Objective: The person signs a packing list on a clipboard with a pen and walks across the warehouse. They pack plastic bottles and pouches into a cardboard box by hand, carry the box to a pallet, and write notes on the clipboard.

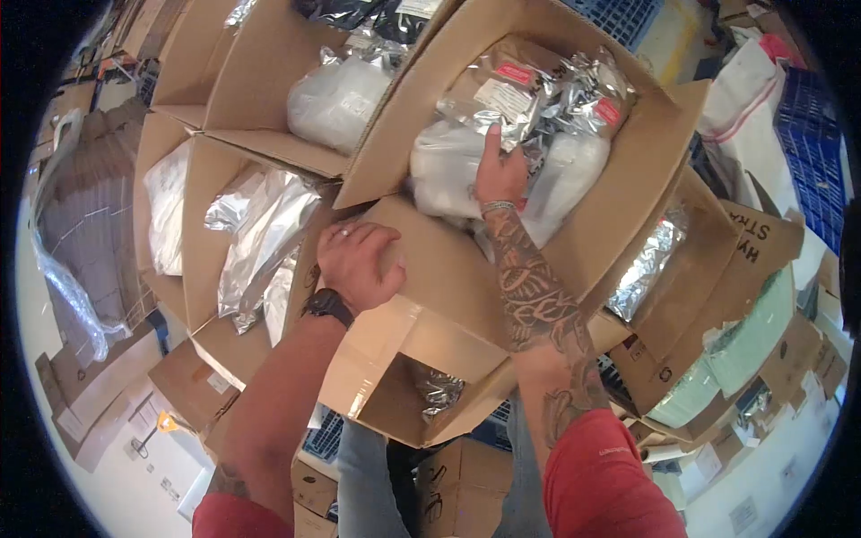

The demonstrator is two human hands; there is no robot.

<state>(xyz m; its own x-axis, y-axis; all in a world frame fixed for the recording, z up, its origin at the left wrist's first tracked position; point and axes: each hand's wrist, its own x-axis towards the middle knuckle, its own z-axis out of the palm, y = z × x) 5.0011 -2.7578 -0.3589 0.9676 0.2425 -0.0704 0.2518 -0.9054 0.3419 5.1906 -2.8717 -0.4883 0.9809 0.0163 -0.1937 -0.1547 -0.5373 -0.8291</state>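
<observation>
on the raised flap of a carton at the right, i can read "hy" and, below it, "stra" in dark letters. inside the large open carton, in front of the person, lie silver packets together with cloudy plastic bags. two red labels and one white label are on the packets, but their print is too small for me. the right hand is down among these packets, its thumb pointing up; the other fingers are partly hidden, so i cannot tell if they pinch something. the left hand rests on the near flap of the large carton, fingers lightly bent and thumb apart. it has a ring and a black watch at the wrist. under the cartons some blue plastic grid is visible. around are more open cartons with shiny wrapping, flattened cardboard at the left, and a blue crate at the right.
</observation>
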